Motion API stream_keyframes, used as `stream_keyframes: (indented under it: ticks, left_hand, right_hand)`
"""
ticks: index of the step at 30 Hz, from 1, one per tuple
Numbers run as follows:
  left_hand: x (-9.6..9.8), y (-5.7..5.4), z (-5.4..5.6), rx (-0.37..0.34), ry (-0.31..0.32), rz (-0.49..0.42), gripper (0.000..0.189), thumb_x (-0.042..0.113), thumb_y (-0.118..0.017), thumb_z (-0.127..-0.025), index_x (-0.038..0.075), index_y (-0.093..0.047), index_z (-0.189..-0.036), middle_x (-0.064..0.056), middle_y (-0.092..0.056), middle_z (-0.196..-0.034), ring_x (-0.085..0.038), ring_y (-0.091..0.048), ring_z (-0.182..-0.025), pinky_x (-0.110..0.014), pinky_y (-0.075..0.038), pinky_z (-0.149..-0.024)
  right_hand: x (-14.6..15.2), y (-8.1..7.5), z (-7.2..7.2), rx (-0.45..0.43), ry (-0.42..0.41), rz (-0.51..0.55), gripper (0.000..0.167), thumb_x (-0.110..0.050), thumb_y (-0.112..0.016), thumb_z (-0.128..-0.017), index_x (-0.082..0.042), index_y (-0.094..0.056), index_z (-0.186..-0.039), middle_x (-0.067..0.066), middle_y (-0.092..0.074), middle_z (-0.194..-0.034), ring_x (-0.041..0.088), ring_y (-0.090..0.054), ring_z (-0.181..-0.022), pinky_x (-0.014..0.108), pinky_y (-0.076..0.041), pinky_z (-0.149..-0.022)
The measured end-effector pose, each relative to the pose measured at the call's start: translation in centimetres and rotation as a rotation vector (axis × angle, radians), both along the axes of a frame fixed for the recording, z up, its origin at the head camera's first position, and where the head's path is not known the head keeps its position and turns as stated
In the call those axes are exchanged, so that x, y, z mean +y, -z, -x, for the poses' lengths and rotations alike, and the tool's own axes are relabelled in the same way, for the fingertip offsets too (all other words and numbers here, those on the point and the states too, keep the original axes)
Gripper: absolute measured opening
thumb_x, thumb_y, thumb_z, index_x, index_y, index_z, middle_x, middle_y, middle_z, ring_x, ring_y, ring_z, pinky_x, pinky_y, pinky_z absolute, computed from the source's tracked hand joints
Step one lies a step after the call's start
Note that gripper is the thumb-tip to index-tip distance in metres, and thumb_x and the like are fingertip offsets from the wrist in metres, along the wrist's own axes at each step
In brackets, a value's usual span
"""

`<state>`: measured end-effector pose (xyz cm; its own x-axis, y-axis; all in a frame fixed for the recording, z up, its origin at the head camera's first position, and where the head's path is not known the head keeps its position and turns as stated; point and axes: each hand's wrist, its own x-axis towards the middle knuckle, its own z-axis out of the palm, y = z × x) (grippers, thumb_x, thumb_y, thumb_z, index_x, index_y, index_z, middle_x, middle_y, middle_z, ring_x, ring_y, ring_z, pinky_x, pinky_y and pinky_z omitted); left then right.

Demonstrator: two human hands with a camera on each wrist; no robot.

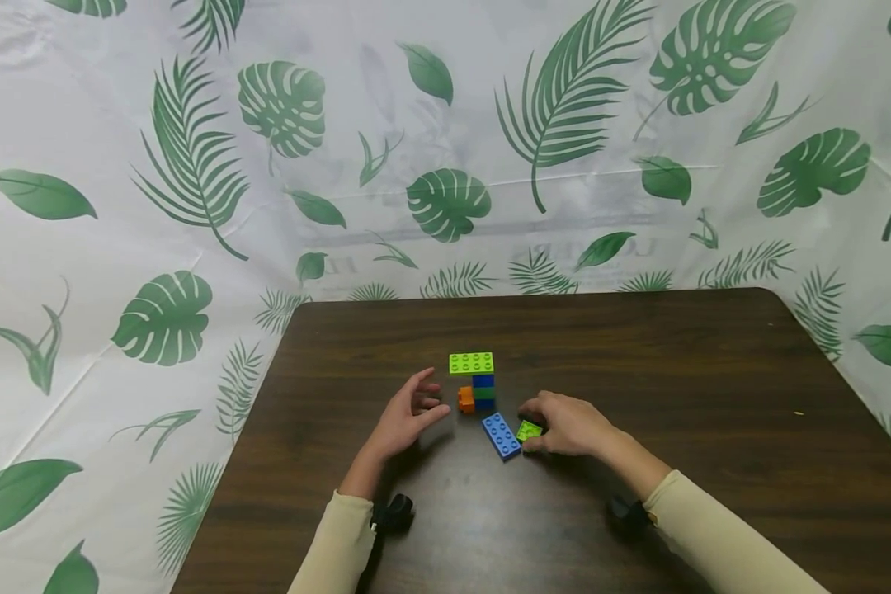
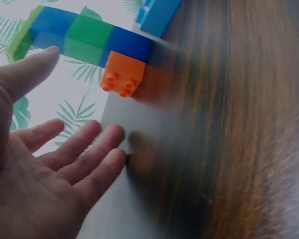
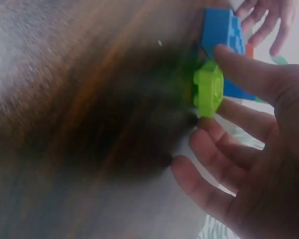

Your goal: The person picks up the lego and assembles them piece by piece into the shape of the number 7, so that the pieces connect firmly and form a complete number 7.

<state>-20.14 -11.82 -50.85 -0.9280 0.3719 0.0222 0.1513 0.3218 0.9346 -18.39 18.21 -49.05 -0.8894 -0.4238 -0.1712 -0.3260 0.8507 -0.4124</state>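
Small lime brick (image 1: 529,431) is placed at 4 o'clock from the stack (image 1: 483,393), with the blue brick (image 1: 501,436) just beside it at about 9 o'clock; whether those two touch can't be told. Right hand (image 1: 573,425) is set in from 3 o'clock, and the lime brick looks pinched between thumb and index finger, other fingers loosely bent. Brick is seen right by the table (image 1: 676,363); resting or just raised can't be told. Left hand (image 1: 403,421) is held wide, thumb apart, nothing gripped, at 8 o'clock from the stack.

Handling, as judged: light, stiff plastic, not easily broken or squeezed; faces probably smooth, so a slip is possible if only corners are caught. Best grip would be taken on two opposite flat side walls, studs and underside kept free. In the right wrist view, studs seem to be turned toward the tabletop, hollow side up. Stack is topped by a lime plate (image 1: 471,363) overhanging toward 9 o'clock; could be tipped if knocked there.
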Motion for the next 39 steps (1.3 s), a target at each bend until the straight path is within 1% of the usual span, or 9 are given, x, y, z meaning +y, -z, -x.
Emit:
stream_keyframes:
  ticks: [6, 10, 14, 17, 22, 28, 31, 35, 39]
  left_hand:
    - [-0.4, 0.4, -0.9, -0.062, 0.014, 0.060, 0.055, 0.022, -0.064, -0.097, 0.007, -0.041, -0.145, -0.019, -0.055, -0.133, -0.031, -0.059, -0.114, -0.050, -0.048, -0.096]
    - [-0.3, 0.5, -1.5, -0.060, -0.012, 0.073, 0.042, 0.022, -0.062, -0.098, 0.004, -0.050, -0.135, -0.015, -0.058, -0.127, -0.030, -0.060, -0.110, -0.048, -0.051, -0.092]
    - [0.1, 0.4, -2.1, -0.053, -0.048, 0.080, 0.034, 0.025, -0.062, -0.098, 0.004, -0.056, -0.125, -0.011, -0.061, -0.119, -0.026, -0.062, -0.102, -0.041, -0.053, -0.085]
    - [0.5, 0.5, -2.6, -0.053, -0.076, 0.051, 0.032, 0.025, -0.061, -0.099, 0.003, -0.058, -0.122, -0.009, -0.062, -0.115, -0.025, -0.063, -0.096, -0.038, -0.053, -0.080]
    - [1.5, 0.3, -3.5, -0.087, -0.087, -0.126, 0.031, 0.020, -0.060, -0.100, -0.004, -0.059, -0.118, -0.018, -0.066, -0.107, -0.036, -0.066, -0.094, -0.048, -0.056, -0.081]
    - [3.2, -0.1, -4.6, -0.165, 0.005, -0.354, 0.038, 0.017, -0.058, -0.101, -0.007, -0.053, -0.130, -0.026, -0.064, -0.115, -0.046, -0.064, -0.100, -0.057, -0.052, -0.084]
    - [3.8, -0.1, -4.9, -0.273, 0.019, -0.459, 0.044, 0.017, -0.058, -0.100, -0.005, -0.049, -0.137, -0.024, -0.064, -0.118, -0.040, -0.066, -0.099, -0.054, -0.053, -0.086]
    - [4.2, 0.3, -5.2, -0.411, -0.032, -0.570, 0.048, 0.016, -0.063, -0.097, -0.005, -0.049, -0.138, -0.017, -0.068, -0.111, -0.025, -0.069, -0.091, -0.042, -0.056, -0.083]
    - [4.5, 1.1, -5.4, -0.509, -0.069, -0.661, 0.047, 0.013, -0.064, -0.096, -0.006, -0.049, -0.136, -0.013, -0.069, -0.105, -0.021, -0.070, -0.087, -0.036, -0.057, -0.080]
  right_hand:
    - [-0.2, 0.6, -0.2, -0.008, -0.049, 0.022, 0.044, -0.028, -0.081, -0.080, -0.018, -0.069, -0.121, -0.004, -0.053, -0.094, 0.014, -0.049, -0.077, 0.035, -0.046, -0.069]
    - [-0.1, 0.7, 0.0, 0.007, -0.019, 0.052, 0.036, -0.024, -0.080, -0.081, -0.017, -0.070, -0.115, -0.004, -0.055, -0.092, 0.014, -0.049, -0.078, 0.035, -0.047, -0.071]
    - [-0.1, 0.3, 0.2, 0.042, 0.035, 0.142, 0.033, -0.020, -0.080, -0.082, -0.014, -0.069, -0.112, -0.004, -0.058, -0.091, 0.015, -0.052, -0.078, 0.035, -0.049, -0.073]
    - [-0.3, -0.1, 0.0, 0.111, 0.036, 0.233, 0.034, -0.018, -0.080, -0.082, -0.012, -0.068, -0.114, -0.005, -0.061, -0.097, 0.017, -0.057, -0.084, 0.037, -0.053, -0.077]
    - [-1.3, -0.6, -0.7, 0.227, -0.015, 0.405, 0.036, -0.018, -0.081, -0.082, -0.014, -0.065, -0.113, -0.005, -0.065, -0.108, 0.017, -0.065, -0.098, 0.041, -0.055, -0.084]
    - [-3.3, -0.6, -1.7, 0.298, -0.078, 0.550, 0.036, -0.019, -0.085, -0.079, -0.019, -0.065, -0.109, -0.010, -0.066, -0.105, 0.015, -0.066, -0.097, 0.038, -0.056, -0.084]
    - [-4.2, -0.5, -2.2, 0.309, -0.100, 0.555, 0.037, -0.022, -0.084, -0.079, -0.020, -0.065, -0.111, -0.009, -0.067, -0.108, 0.018, -0.066, -0.098, 0.041, -0.055, -0.086]
    - [-5.1, -0.2, -2.7, 0.301, -0.095, 0.517, 0.038, -0.026, -0.083, -0.080, -0.021, -0.064, -0.113, -0.006, -0.068, -0.112, 0.020, -0.066, -0.099, 0.042, -0.054, -0.087]
    - [-5.4, 0.3, -2.8, 0.294, -0.095, 0.479, 0.039, -0.028, -0.082, -0.081, -0.023, -0.064, -0.115, -0.006, -0.068, -0.114, 0.018, -0.066, -0.100, 0.041, -0.054, -0.087]
